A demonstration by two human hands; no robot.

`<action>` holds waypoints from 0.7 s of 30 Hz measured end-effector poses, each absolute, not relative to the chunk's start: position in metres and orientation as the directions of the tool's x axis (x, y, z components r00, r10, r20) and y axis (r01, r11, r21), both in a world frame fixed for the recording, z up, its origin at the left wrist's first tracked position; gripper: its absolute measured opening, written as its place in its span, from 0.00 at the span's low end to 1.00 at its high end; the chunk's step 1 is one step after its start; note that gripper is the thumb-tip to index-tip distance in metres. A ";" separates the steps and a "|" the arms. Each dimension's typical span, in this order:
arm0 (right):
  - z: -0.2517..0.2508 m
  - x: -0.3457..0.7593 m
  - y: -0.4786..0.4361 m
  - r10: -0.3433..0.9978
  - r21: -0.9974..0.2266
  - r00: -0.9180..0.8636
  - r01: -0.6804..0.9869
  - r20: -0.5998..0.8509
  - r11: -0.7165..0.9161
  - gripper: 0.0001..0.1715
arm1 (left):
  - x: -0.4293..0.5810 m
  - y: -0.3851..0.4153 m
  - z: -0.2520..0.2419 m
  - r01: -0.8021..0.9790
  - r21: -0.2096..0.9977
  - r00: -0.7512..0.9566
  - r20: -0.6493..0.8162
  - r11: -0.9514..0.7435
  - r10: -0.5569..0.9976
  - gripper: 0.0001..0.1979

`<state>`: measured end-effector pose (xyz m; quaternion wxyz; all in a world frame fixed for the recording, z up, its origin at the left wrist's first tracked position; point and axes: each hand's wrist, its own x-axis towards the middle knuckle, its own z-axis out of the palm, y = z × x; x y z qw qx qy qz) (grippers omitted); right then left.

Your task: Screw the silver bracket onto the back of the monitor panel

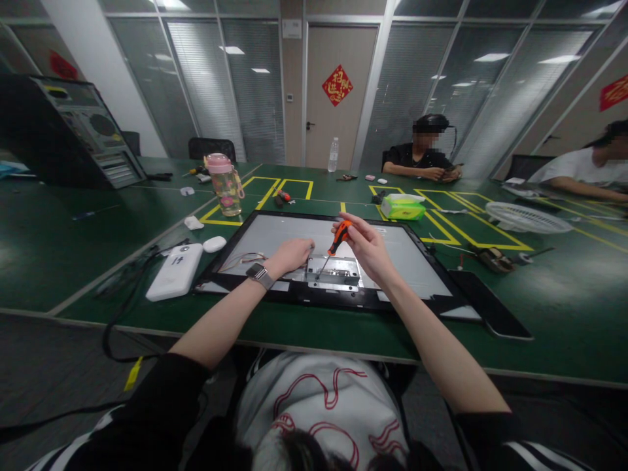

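Note:
A flat display panel (275,235) with a black frame lies on the green table before me, its pale grey side up. At its near middle is a metal bracket (338,268) with a hinge-like part. My right hand (366,245) grips the handle of an orange and black screwdriver (339,237). The screwdriver slants down to the left, its tip over the left part of the bracket; whether it touches is too small to tell. Beside the bracket's upper left, my left hand (293,255) has its fingers curled together, and anything between them is hidden. Thin wires (245,258) run left of it.
Left of the panel are a white power bank (175,271), a white case (214,244) and a pink-lidded bottle (224,186). A black stand piece (490,304) lies right. Beyond are a green packet (402,207), a white fan grille (527,217) and a computer case (73,131). Two people sit across.

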<state>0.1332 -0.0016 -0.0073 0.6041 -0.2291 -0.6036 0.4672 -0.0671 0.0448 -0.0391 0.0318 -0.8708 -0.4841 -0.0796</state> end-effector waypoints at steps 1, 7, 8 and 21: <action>-0.007 0.133 -0.002 0.839 -0.841 -0.181 -0.297 0.514 0.451 0.18 | -0.067 0.045 -0.039 0.848 0.021 0.518 0.170 -0.529 0.838 0.15; -0.006 0.132 -0.005 0.820 -0.831 -0.140 -0.135 0.556 0.540 0.19 | -0.068 0.044 -0.039 0.846 0.031 0.520 0.180 -0.533 0.835 0.16; -0.006 0.131 -0.005 0.809 -0.815 -0.099 -0.076 0.580 0.575 0.17 | -0.068 0.045 -0.039 0.845 0.036 0.520 0.179 -0.534 0.835 0.16; -0.005 0.132 -0.008 0.748 -0.740 -0.036 0.125 0.663 0.661 0.15 | -0.068 0.046 -0.041 0.848 0.024 0.519 0.171 -0.530 0.837 0.15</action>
